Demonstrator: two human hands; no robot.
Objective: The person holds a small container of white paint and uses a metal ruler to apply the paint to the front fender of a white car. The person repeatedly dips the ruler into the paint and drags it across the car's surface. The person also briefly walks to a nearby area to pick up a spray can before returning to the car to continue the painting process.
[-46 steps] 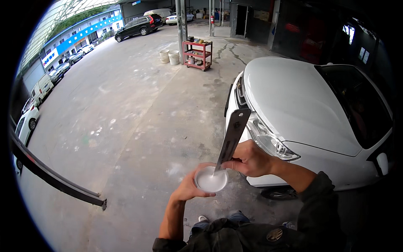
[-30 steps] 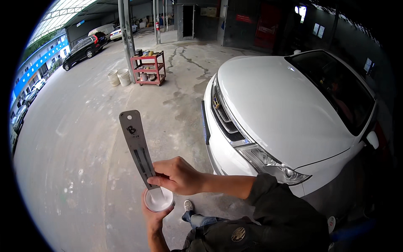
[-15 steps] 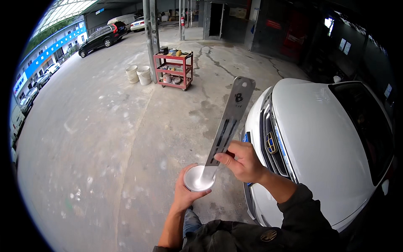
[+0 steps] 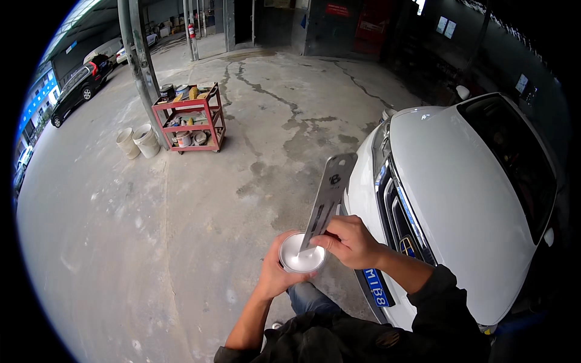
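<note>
My left hand is wrapped round a round cup of white paint, which it holds up in front of my body. A flat metal mixing ruler, with dark slots and a hole at its top end, leans to the upper right. Its lower end dips into the paint. My right hand pinches the ruler just above the cup's rim, thumb along its face. The fingers behind the ruler are partly hidden.
A white car stands close on my right, its grille facing me. Ahead on the left is a red trolley with cans, beside a metal post and white buckets. A dark car is parked farther off.
The ruler has gone lower into the cup, with my right hand now nearer the rim. The cup has shifted slightly right. My view has turned right and tilted down.
</note>
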